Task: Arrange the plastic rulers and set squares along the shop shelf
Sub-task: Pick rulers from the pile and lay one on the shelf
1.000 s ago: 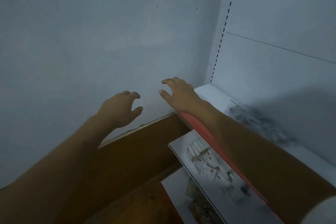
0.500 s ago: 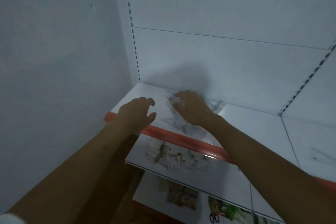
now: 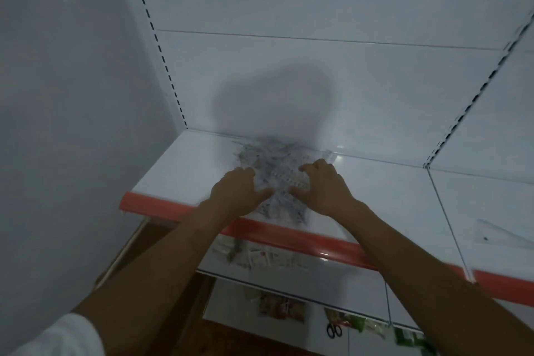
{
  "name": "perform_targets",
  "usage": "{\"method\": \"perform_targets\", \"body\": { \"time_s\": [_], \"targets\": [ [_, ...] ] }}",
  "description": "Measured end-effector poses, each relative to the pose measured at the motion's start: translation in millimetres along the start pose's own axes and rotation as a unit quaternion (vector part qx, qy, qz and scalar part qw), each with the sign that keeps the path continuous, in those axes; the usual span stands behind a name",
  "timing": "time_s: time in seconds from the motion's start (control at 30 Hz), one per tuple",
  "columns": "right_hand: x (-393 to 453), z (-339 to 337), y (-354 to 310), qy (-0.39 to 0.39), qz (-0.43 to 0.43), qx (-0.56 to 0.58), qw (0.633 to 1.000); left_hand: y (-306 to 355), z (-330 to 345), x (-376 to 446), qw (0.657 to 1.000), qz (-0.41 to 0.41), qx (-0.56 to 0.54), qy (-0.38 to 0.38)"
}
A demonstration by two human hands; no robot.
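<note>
A heap of clear plastic rulers and set squares (image 3: 274, 162) lies on the white shop shelf (image 3: 185, 170), near its left end. My left hand (image 3: 235, 192) is on the heap's left side, fingers curled over the plastic and thumb stretched toward the middle. My right hand (image 3: 325, 188) holds the heap's right side the same way, thumb pointing left. The near part of the heap is hidden under both hands. One more clear set square (image 3: 500, 235) lies alone on the shelf section to the right.
The shelf has a red front strip (image 3: 289, 237) and a white back panel with slotted uprights (image 3: 161, 55). A plain wall closes the left side. Lower shelves hold small white packets (image 3: 254, 257), scissors (image 3: 334, 329) and coloured packs.
My view swung right from the wall to the shelf. Both hands moved onto the heap; the left hand came forward from the red strip to the heap's left side.
</note>
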State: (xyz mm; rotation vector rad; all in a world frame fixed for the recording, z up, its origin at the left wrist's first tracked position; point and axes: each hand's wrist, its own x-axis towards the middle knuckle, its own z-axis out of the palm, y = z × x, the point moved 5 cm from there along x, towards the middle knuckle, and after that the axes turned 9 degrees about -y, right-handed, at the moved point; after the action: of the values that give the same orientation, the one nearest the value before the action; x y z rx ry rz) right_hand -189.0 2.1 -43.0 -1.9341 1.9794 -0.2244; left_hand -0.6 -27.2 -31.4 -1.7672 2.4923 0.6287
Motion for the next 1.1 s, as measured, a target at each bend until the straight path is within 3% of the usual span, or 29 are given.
{"method": "perform_targets", "body": {
  "time_s": [0.2,0.5,0.67,0.87,1.1],
  "targets": [
    [10.2,15.9,3.3,0.016,-0.020,0.063,0.998,-5.6,10.6,19.4,1.000,-0.008,0.000,-0.030],
    [26.4,4.1,0.2,0.039,0.010,0.065,0.997,-23.9,-6.9,38.2,0.989,0.010,-0.135,-0.053],
    [28.4,-16.1,3.6,0.036,0.027,0.083,0.996,-34.5,-25.2,48.6,0.994,0.037,-0.107,-0.007],
    [25.0,-48.0,9.5,0.090,0.074,0.044,0.992,-35.9,-34.1,54.7,0.991,0.079,-0.105,0.012],
    [10.8,-74.5,27.7,0.048,0.104,-0.010,0.993,-28.8,-43.0,61.0,0.985,0.106,-0.132,0.020]
  ]
}}
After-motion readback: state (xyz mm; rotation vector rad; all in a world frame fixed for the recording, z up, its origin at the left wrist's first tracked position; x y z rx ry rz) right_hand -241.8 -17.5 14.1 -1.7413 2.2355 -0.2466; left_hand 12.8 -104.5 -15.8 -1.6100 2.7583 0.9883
